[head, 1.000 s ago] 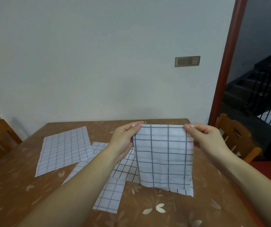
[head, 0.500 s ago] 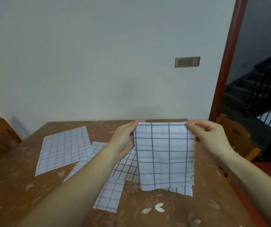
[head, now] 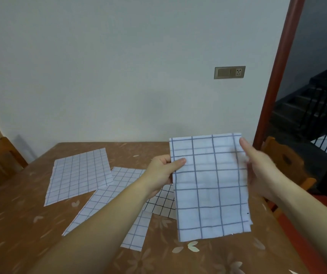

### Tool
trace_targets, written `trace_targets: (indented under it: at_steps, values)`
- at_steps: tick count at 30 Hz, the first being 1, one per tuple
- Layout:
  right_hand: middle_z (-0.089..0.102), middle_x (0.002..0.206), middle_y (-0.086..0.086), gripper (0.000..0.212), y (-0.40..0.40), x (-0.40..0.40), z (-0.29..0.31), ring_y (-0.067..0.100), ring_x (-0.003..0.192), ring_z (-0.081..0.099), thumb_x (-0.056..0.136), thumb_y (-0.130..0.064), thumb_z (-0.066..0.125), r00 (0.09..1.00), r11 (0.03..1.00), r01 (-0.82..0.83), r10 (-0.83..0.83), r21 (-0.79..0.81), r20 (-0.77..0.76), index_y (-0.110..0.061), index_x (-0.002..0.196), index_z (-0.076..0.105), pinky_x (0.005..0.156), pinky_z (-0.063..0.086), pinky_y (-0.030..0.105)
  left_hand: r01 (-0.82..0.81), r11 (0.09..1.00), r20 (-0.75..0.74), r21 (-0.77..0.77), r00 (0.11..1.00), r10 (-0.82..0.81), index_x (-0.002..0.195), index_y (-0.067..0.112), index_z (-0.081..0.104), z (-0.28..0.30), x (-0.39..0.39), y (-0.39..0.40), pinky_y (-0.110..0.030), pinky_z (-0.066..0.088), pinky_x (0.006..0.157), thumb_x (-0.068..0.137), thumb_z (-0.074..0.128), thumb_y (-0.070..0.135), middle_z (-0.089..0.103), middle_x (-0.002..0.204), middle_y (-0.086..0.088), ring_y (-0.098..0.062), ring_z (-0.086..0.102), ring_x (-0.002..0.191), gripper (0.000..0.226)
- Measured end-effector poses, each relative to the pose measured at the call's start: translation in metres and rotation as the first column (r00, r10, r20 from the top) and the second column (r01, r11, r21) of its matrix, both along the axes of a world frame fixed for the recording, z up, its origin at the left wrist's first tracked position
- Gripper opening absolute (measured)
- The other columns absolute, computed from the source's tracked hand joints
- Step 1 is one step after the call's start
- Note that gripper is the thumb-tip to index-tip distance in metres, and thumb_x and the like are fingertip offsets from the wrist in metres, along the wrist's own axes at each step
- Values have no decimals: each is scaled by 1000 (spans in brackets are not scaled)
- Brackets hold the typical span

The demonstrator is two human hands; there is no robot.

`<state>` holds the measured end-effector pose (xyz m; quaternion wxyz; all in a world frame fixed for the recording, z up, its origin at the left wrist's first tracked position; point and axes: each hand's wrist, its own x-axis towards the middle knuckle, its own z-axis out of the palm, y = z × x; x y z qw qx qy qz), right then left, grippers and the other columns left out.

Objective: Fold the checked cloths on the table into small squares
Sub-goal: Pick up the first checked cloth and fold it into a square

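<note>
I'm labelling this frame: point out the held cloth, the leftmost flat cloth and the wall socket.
held cloth (head: 210,186), head view, middle of its front face
leftmost flat cloth (head: 79,175), head view, its centre
wall socket (head: 229,72), head view, plate centre

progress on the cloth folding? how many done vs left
Done: no finished small square shows anywhere. In hand: one large-check cloth, seemingly folded at least once with layered edges at its bottom corner, is held up; the left hand pinches its left edge, the right hand is at its right edge. Left: several cloths lie flat on the table, the far-left cloth among them.
</note>
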<state>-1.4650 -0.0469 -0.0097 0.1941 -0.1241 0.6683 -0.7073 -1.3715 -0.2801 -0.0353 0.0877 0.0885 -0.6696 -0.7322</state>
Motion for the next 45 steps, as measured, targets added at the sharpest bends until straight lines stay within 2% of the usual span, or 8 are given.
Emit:
trace_targets:
  at_steps: [9, 14, 18, 24, 29, 34, 39, 45]
  values:
    - [79, 94, 10, 14, 2, 16, -17, 25, 83, 77, 90, -12, 65, 982, 975, -151, 167, 165, -88, -6, 100, 73, 63, 61, 29, 153, 984, 126, -96, 982, -140, 109, 12, 66, -5, 12, -7, -26, 58, 62, 92, 63, 20, 76, 97, -3, -13, 73, 83, 19]
    - [79, 97, 6, 15, 6, 14, -20, 24, 88, 76, 92, -12, 64, 974, 964, -123, 163, 235, -159, -9, 103, 74, 77, 61, 37, 178, 954, 155, -239, 978, -143, 109, 13, 70, -12, 14, -11, -35, 61, 75, 92, 65, 18, 75, 104, -5, -20, 73, 91, 18]
    - [79, 99, 2, 18, 11, 16, -20, 18, 90, 76, 95, -9, 58, 956, 952, -146, 205, 270, -208, -13, 104, 73, 78, 61, 31, 128, 984, 137, -123, 984, -111, 117, 9, 65, -9, 14, -9, -17, 49, 47, 98, 56, 12, 73, 80, 1, -5, 66, 55, 22]
    - [76, 112, 2, 25, 18, 15, -21, 23, 107, 71, 98, -14, 52, 938, 960, -227, 261, 162, -229, -14, 116, 69, 94, 56, 44, 92, 994, 111, 58, 989, -98, 121, 10, 66, -9, 14, -8, -53, 48, 100, 99, 50, 7, 69, 119, -18, -37, 64, 112, 28]
    - [77, 108, 0, 39, 23, 15, -15, 19, 105, 71, 98, 0, 50, 892, 928, -243, 327, 281, -311, -22, 89, 81, 87, 59, 34, 26, 989, 105, 145, 994, -41, 89, 17, 75, -9, 11, -4, -38, 49, 74, 96, 48, 2, 65, 98, -18, -29, 58, 86, 32]
    - [75, 110, -9, 36, 21, 18, -11, 12, 106, 69, 100, -7, 50, 900, 948, -111, 224, 299, -374, -26, 93, 80, 88, 59, 33, 51, 960, 197, 277, 974, -109, 125, 12, 62, -6, 12, -4, -48, 55, 89, 101, 40, 47, 74, 105, -11, -28, 70, 97, 48]
    - [70, 113, -15, 40, 22, 19, -10, 9, 107, 65, 100, -5, 48, 847, 929, -41, 228, 369, -480, -33, 99, 76, 79, 60, 26, 116, 991, 227, 71, 965, -129, 112, 15, 65, -2, 21, 1, -36, 58, 66, 98, 54, 28, 71, 111, -12, -24, 70, 92, 21]
    - [66, 128, -11, 30, 39, 18, 4, 7, 121, 60, 82, -27, 65, 759, 748, -454, 609, 483, -229, -27, 111, 72, 102, 49, 38, 81, 956, 145, -282, 989, -41, 111, 15, 67, 7, 22, -1, -29, 54, 64, 101, 49, 20, 70, 96, -4, -17, 66, 80, 21]
